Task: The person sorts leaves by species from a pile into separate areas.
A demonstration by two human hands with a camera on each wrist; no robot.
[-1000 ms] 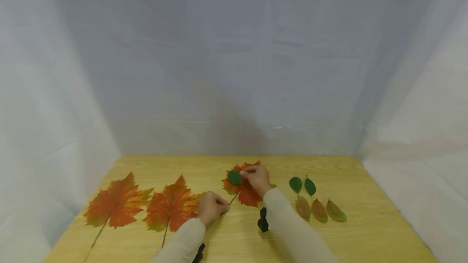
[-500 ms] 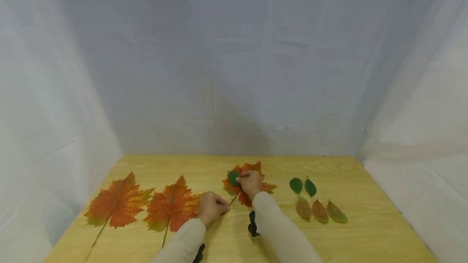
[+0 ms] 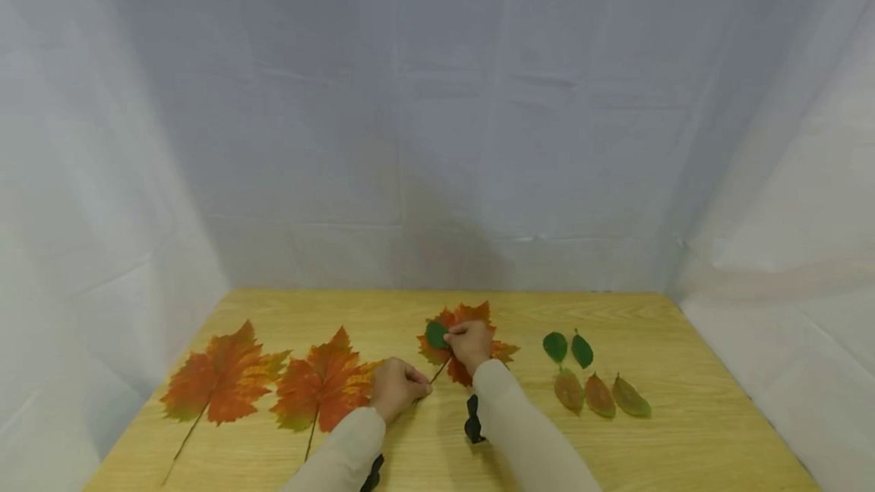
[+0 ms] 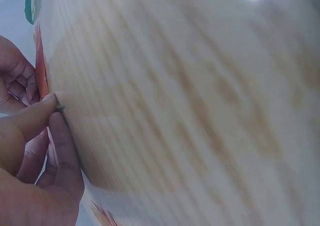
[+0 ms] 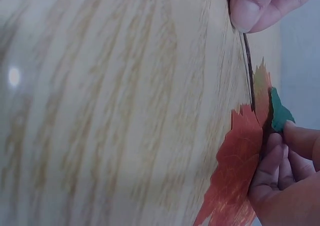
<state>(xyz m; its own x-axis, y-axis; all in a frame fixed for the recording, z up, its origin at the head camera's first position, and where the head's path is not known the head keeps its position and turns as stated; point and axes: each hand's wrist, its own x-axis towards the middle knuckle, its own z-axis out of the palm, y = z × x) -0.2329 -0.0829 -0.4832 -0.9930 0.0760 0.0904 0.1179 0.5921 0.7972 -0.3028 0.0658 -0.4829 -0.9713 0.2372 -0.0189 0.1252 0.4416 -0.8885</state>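
Observation:
A red-orange maple leaf [image 3: 459, 370] lies near the back middle of the table, its dark stem [image 3: 443, 367] running toward the front left. My left hand [image 3: 398, 388] pinches that stem between thumb and fingers; the left wrist view shows the stem's end at the fingertips. Over the maple leaf, my right hand [image 3: 470, 343] pinches a small green leaf [image 3: 437, 335] by its right edge. In the right wrist view the green leaf [image 5: 280, 111] stands tilted above the maple leaf [image 5: 235, 158], with the thumb on it. Part of the maple leaf is hidden under my right hand.
Two more stemmed maple leaves, one far left [image 3: 217, 374] and one left of centre [image 3: 323, 380], lie flat. On the right are two green leaves [image 3: 555, 346] above a row of three reddish-green leaves [image 3: 600, 396]. White sheeting [image 3: 437, 173] encloses the table [image 3: 683, 431].
My right hand has shifted slightly left and toward me over the maple leaf, still pinching the green leaf. My left hand has stayed on the stem.

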